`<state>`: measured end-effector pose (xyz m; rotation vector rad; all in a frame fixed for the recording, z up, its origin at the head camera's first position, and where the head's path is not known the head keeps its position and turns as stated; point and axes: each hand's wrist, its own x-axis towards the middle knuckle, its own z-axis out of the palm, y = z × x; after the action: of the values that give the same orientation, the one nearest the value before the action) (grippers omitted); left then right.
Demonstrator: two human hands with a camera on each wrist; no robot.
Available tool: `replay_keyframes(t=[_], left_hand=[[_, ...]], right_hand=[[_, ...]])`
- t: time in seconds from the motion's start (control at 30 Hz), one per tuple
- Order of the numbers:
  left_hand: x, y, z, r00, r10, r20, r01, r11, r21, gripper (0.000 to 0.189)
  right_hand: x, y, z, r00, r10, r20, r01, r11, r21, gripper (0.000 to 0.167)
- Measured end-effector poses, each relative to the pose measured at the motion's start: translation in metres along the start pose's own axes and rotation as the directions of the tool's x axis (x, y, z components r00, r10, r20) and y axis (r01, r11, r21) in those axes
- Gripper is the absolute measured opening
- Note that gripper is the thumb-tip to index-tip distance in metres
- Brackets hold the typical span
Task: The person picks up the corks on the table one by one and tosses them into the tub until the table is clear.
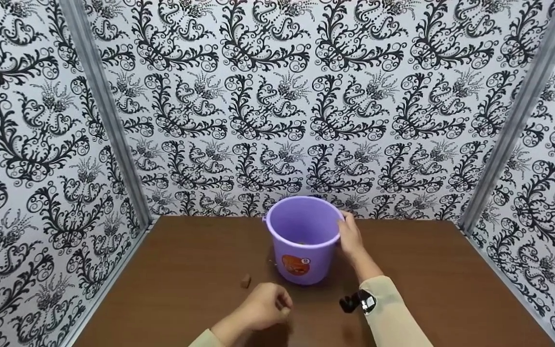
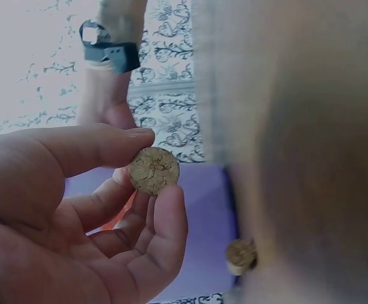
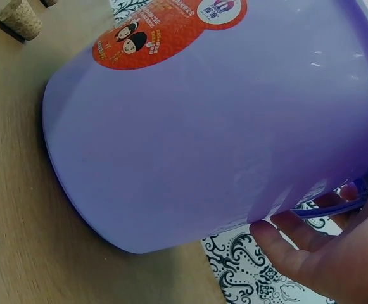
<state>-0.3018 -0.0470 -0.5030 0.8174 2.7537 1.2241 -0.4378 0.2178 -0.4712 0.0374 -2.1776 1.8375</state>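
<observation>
A purple bucket (image 1: 306, 255) with an orange-red sticker (image 1: 296, 265) stands on the brown table, its mouth tilted toward me. My right hand (image 1: 350, 236) grips its right side near the rim, and in the right wrist view the fingers (image 3: 285, 253) reach around by the purple handle (image 3: 329, 208). In front of the bucket, my left hand (image 1: 263, 306) pinches a round cork stopper (image 2: 154, 171) between thumb and fingertips, its flat end showing. Another cork stopper (image 1: 245, 281) stands on the table left of the bucket. Something small and tan shows at the bucket's inside bottom.
The wooden table (image 1: 186, 260) meets patterned black-and-white walls (image 1: 277, 120) at the back and both sides. Grey metal posts (image 1: 109, 111) mark the corners. A black wrist camera (image 1: 350, 303) sits on the right sleeve.
</observation>
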Motion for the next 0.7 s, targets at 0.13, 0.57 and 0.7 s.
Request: replay_keyframes(t=[0.13,0.57,0.7], left_hand=[[0.005,0.005,-0.008,1.0,0.021,-0.023,-0.021,1.0,0.019,0.012],[0.019,0.013,-0.03,0.997,0.02,-0.076,-0.019,1.0,0.016,0.011],[0.024,0.02,-0.034,0.997,0.011,-0.074,-0.015,0.998,-0.055,0.012]], right_hand=[[0.0,0.001,0.0,1.0,0.012,-0.004,-0.012,1.0,-0.014,0.041],[0.001,0.001,0.0,1.0,0.009,-0.01,-0.009,1.0,0.012,0.041],[0.001,0.002,0.001,1.0,0.023,-0.003,-0.022,0.998,0.055,0.043]])
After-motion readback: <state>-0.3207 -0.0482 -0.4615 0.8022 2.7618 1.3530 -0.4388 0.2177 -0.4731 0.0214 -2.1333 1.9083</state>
